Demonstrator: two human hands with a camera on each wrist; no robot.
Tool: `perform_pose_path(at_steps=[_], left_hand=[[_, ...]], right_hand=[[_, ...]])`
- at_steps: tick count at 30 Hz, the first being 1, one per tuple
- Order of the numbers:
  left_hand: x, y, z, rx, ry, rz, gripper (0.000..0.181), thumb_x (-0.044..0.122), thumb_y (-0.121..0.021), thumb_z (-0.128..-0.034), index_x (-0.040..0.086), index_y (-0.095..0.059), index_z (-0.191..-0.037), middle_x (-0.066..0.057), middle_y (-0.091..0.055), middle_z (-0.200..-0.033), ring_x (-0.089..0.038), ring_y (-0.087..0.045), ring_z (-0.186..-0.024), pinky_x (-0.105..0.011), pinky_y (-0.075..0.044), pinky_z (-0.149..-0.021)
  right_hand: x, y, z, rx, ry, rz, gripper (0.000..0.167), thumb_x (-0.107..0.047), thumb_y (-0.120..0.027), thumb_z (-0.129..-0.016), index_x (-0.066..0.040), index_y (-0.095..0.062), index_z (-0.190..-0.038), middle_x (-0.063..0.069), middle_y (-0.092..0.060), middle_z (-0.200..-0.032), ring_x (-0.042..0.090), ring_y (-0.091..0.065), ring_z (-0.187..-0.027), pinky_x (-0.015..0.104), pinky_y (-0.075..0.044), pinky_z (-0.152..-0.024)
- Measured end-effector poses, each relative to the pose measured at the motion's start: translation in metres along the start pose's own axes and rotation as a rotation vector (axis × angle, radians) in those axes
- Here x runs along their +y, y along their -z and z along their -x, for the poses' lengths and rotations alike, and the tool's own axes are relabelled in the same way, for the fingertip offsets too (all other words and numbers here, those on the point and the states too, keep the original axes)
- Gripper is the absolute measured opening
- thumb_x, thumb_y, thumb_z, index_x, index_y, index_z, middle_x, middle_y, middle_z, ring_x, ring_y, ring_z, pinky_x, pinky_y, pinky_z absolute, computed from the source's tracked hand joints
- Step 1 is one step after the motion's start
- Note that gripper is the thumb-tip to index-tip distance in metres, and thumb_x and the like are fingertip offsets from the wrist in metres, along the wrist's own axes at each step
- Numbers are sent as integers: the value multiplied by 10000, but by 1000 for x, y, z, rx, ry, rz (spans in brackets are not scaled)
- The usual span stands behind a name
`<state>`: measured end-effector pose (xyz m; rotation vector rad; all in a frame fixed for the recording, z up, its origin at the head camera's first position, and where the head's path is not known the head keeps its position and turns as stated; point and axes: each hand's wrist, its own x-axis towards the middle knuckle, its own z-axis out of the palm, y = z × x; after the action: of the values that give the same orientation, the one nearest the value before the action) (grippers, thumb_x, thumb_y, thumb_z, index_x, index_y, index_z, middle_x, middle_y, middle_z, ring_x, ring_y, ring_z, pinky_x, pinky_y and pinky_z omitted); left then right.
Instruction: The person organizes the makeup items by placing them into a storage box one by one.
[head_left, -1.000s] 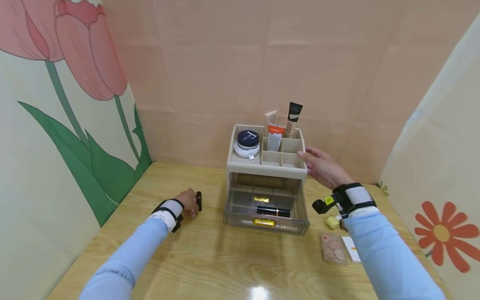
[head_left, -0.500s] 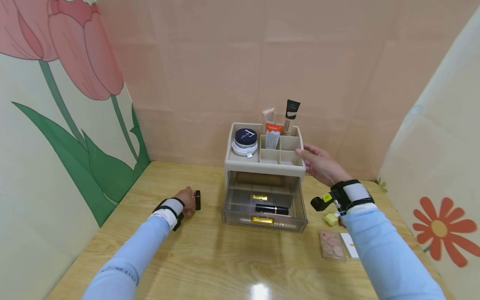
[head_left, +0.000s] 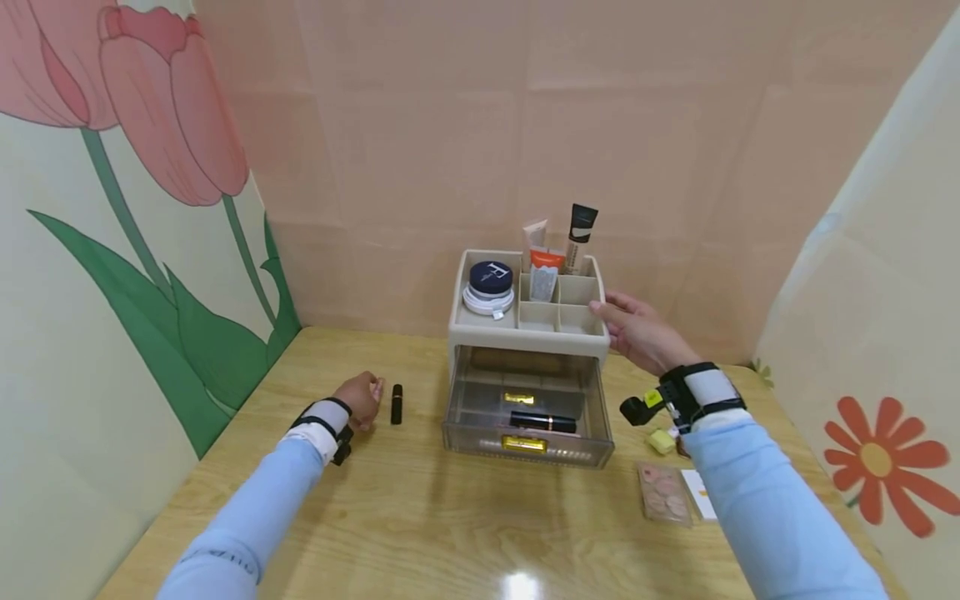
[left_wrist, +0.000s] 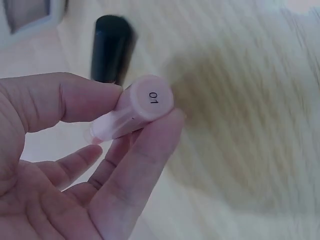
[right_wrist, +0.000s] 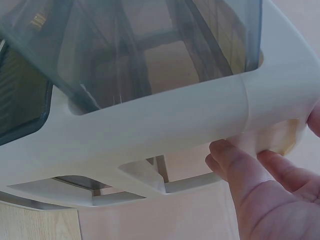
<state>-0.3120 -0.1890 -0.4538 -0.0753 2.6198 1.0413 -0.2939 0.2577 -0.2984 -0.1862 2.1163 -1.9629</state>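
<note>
Between thumb and fingers my left hand [head_left: 358, 402] pinches a small pale pink cosmetic tube [left_wrist: 131, 107], its end marked "01". Just right of that hand is a black lipstick tube [head_left: 397, 404], apart from the fingers; I cannot tell if it stands or lies. My right hand [head_left: 647, 335] grips the right side of a cream makeup organizer [head_left: 534, 337], thumb at the top rim and fingers along the side wall. Its clear drawer [head_left: 480, 442] is pulled out, and another black tube [head_left: 543, 422] lies inside.
On the organizer's top sit a stacked compact [head_left: 491, 279], an orange-capped tube [head_left: 544, 275] and a black-capped tube [head_left: 581, 236]. A blush palette [head_left: 664, 493], a white card [head_left: 699, 493] and a yellow item [head_left: 662, 442] lie at the right, partly near my forearm.
My left hand has moved left, away from the black lipstick tube, with the pink tube in its fingers. The right hand stays at the organizer's side.
</note>
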Motion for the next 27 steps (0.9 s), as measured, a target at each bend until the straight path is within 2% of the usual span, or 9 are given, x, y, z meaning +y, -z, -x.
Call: perform_pose_path(at_steps=[2, 5, 9, 12, 15, 18, 22, 27], left_hand=[[1, 7, 4, 9, -1, -4, 889, -189, -606, -694, 12, -269, -1491, -250, -498, -1238, -192, -450, -528, -283, -417, -421], [3, 20, 11, 39, -19, -37, 911, -175, -626, -668, 18, -274, -1486, -262, -470, -1286, -206, -498, -548, -347, -506, -476], [5, 35, 21, 57, -56, -19, 872, -164, -612, -691, 4, -276, -1479, -270, -497, -1204, -255, -562, -614, -447, -563, -590], [5, 47, 32, 50, -101, 29, 834, -163, -591, -720, -3, -275, -1475, -255, -516, -1093, -265, -566, -649, -433, -561, -580], [12, 61, 45, 42, -154, 39, 810, -156, -589, -741, 12, -290, -1475, -246, -519, -1097, -273, -569, -736, -369, -558, -572], [30, 75, 64, 34, -221, 3, 786, -141, -597, -760, 36, -315, -1473, -251, -513, -1146, -282, -559, -800, -322, -541, -568], [63, 90, 92, 13, -333, -30, 796, -161, -600, -743, 66, -354, -1465, -247, -500, -1163, -285, -537, -786, -314, -502, -546], [101, 100, 121, -65, -481, -22, 810, -187, -606, -761, 132, -394, -1475, -220, -516, -1185, -282, -577, -811, -342, -536, -593]], right_hand=[[1, 0, 0, -8, 9, 1, 721, -328, -503, -1015, -66, -109, -1558, 214, -225, -1543, 285, -449, -1248, 315, -513, -910], [1, 1, 0, -11, 16, 1, 723, -330, -502, -1015, -64, -106, -1558, 211, -226, -1538, 279, -438, -1251, 303, -516, -902], [2, 3, -2, -3, 13, -4, 711, -327, -503, -1015, -77, -120, -1560, 204, -244, -1524, 246, -474, -1204, 298, -521, -892], [3, 2, -3, -4, 12, -7, 704, -323, -507, -1014, -78, -134, -1558, 199, -258, -1519, 245, -482, -1197, 305, -520, -896], [4, 1, -4, -14, 11, -7, 706, -321, -506, -1014, -71, -129, -1557, 200, -252, -1525, 251, -470, -1212, 306, -516, -903], [5, 1, -4, -19, 8, -16, 733, -332, -522, -1005, -66, -120, -1557, 205, -246, -1526, 237, -477, -1207, 298, -514, -904], [5, 2, -3, -21, 9, -20, 778, -359, -544, -989, -61, -105, -1557, 213, -239, -1523, 203, -506, -1171, 289, -512, -905], [3, 3, -2, -20, 1, -9, 805, -390, -558, -975, -73, -104, -1559, 202, -235, -1527, 217, -484, -1190, 290, -506, -916]])
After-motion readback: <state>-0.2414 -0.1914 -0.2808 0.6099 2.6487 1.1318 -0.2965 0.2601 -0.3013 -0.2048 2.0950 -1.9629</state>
